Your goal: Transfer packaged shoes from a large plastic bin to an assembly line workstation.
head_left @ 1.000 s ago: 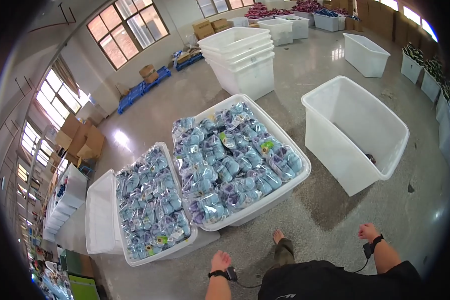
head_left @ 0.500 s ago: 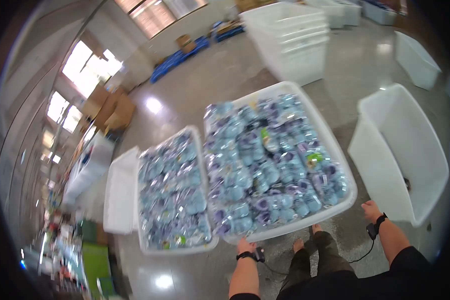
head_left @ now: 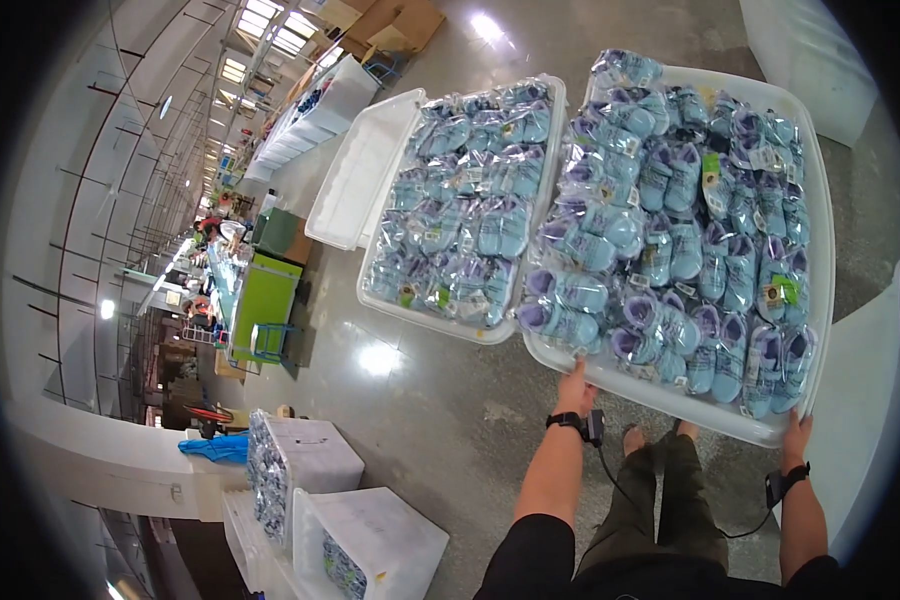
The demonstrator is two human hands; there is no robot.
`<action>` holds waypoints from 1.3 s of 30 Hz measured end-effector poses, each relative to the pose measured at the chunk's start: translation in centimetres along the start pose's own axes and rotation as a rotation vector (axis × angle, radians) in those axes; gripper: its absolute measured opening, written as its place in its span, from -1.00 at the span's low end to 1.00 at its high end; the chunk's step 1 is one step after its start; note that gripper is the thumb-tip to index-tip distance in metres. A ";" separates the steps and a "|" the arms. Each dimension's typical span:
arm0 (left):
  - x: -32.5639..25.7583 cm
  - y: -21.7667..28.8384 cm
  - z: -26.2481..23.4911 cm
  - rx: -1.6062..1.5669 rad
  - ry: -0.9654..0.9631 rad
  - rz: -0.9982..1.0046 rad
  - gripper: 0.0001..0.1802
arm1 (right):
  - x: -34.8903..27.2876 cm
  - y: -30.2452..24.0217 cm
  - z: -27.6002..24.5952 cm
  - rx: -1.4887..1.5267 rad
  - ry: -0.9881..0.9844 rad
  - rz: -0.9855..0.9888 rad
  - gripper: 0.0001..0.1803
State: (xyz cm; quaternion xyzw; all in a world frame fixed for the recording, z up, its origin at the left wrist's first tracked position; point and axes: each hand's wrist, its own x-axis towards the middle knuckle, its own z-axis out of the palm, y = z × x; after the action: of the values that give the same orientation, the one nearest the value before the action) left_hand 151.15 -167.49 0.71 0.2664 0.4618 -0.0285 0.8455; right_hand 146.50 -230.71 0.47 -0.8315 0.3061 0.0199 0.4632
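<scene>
Directly before me stands a big white plastic bin (head_left: pixel 823 215), full to the rim with pairs of light blue and purple shoes (head_left: pixel 686 250) in clear plastic bags. My left hand (head_left: pixel 574 390) is closed on the bin's near rim, toward its left corner. At the near right corner, my right hand (head_left: pixel 796 438) grips the same rim. Some of the fingers on both hands are hidden by the bin. Green tags show on a few of the bagged shoes. Each wrist carries a black band with a small device and a cable.
Close on the left is a second white bin (head_left: pixel 560 125) of bagged shoes, with a white empty tub (head_left: pixel 355 170) beyond it. Another white bin (head_left: pixel 870 370) stands close on the right. More filled bins (head_left: pixel 370 540) stand at lower left. A green-sided workbench (head_left: pixel 265 305) is farther left.
My view has swung to the left, so the bins appear farther right. My right hand, free of the bin before, now holds its near right corner. My left hand stays at the near rim.
</scene>
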 end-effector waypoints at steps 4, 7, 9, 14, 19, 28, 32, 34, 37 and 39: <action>0.3 -0.8 -1.5 -0.049 -0.034 0.084 -0.47 | -2.9 -6.5 0.8 0.430 -0.137 0.072 -0.54; 0.6 -1.7 0.3 -0.044 -0.024 0.054 -0.52 | -2.5 -5.8 -1.9 0.669 -0.280 0.116 -0.56; 1.0 -2.4 -0.7 -0.045 -0.052 0.123 -0.58 | -2.7 -6.5 -1.7 0.715 -0.309 0.103 -0.56; 1.5 0.1 -5.0 -0.012 -0.264 0.296 -0.75 | -4.2 -8.9 2.4 0.586 -0.250 -0.044 -0.55; -0.9 -3.3 -2.2 -0.094 -0.168 0.206 -0.60 | -6.1 -8.6 -1.9 0.587 -0.156 -0.090 -0.65; -3.8 -2.2 -5.5 0.065 -0.124 0.217 -0.51 | -6.7 -12.6 -3.3 0.361 -0.078 -0.122 -0.60; -6.6 -5.1 -0.4 0.111 -0.140 0.200 -0.48 | -3.3 -10.6 -6.1 0.559 -0.129 -0.054 -0.58; -8.1 -4.9 -0.7 0.175 -0.187 0.200 -0.46 | -3.3 -10.9 -6.3 0.457 -0.161 -0.028 -0.54; -7.3 -4.4 -2.8 0.229 -0.027 0.216 -0.42 | -3.3 -12.6 -6.1 0.480 -0.212 -0.035 -0.54; -7.0 -5.1 -2.2 0.225 -0.022 0.218 -0.42 | -2.6 -13.0 -6.9 0.490 -0.209 0.002 -0.52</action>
State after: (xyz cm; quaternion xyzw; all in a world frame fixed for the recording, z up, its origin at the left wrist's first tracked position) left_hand 143.95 -172.12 3.16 0.4076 0.4147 0.0088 0.8135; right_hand 149.56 -229.87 15.08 -0.6876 0.2532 0.0313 0.6798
